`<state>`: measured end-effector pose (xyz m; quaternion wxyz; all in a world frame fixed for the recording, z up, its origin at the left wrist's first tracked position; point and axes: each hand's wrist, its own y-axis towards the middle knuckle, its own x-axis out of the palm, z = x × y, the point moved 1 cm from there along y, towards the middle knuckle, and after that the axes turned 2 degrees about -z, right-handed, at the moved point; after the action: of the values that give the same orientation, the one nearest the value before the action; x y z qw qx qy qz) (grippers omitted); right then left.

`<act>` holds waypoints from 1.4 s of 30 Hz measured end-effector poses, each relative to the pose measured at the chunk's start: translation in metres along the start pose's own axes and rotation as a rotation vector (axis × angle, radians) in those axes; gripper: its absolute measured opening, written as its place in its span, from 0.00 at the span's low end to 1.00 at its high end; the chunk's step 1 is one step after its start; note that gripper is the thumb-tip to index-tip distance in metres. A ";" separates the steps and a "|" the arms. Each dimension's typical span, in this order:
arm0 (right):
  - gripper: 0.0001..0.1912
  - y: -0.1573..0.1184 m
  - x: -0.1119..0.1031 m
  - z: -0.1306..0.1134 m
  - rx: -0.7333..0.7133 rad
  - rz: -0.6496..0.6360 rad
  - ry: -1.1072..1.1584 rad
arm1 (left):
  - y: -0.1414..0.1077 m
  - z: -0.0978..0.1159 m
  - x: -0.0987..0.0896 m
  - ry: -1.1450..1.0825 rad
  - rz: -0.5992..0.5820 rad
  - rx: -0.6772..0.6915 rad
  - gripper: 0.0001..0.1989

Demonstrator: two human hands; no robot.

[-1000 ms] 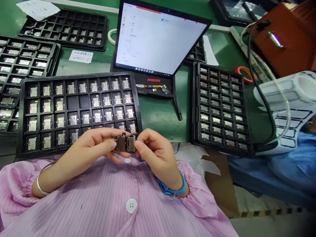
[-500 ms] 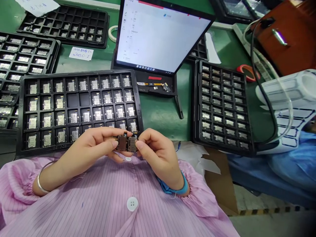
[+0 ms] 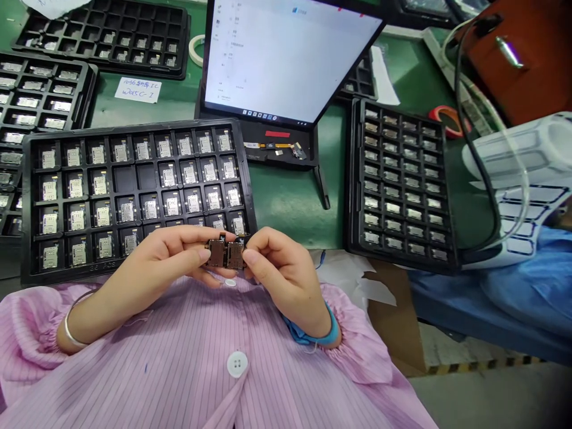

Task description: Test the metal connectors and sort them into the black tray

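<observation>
Between my hands, close to my chest, are two small circuit boards with metal card-slot shields, side by side. My left hand (image 3: 179,253) pinches the left circuit board (image 3: 216,253) between thumb and fingers. My right hand (image 3: 281,268) is closed on the edge of the right circuit board (image 3: 235,255). Whether the two boards touch I cannot tell. Just beyond my hands lies a black compartment tray (image 3: 134,126), its pockets mostly filled with similar boards. Two pockets in its second row are empty. My left forearm covers part of the tray's front edge.
A tilted screen (image 3: 286,59) stands behind, with a small flex-cable board (image 3: 297,151) at its base. More filled trays stand left and at right, including a black tray (image 3: 351,179). A handwritten label (image 3: 137,90), red tape roll (image 3: 447,121), cables and blue-clothed person (image 3: 500,298) are also visible.
The whole view has shifted slightly, so the trays and screen appear a little higher and further left. Both hands keep hold of the circuit boards, with a slight change in their tilt.
</observation>
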<state>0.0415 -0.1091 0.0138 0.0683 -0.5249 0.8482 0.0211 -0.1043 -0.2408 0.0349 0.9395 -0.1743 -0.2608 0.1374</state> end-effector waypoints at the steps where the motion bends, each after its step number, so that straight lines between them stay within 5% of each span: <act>1: 0.10 0.000 0.000 0.000 -0.002 0.000 0.001 | 0.000 0.000 0.000 0.003 -0.002 0.003 0.11; 42: 0.12 0.007 0.002 -0.008 0.041 0.071 -0.050 | 0.005 0.003 0.004 -0.160 0.003 -0.048 0.13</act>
<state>0.0341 -0.1085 0.0212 0.0994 -0.4925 0.8644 0.0194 -0.1032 -0.2342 0.0367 0.9110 -0.1858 -0.3380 0.1459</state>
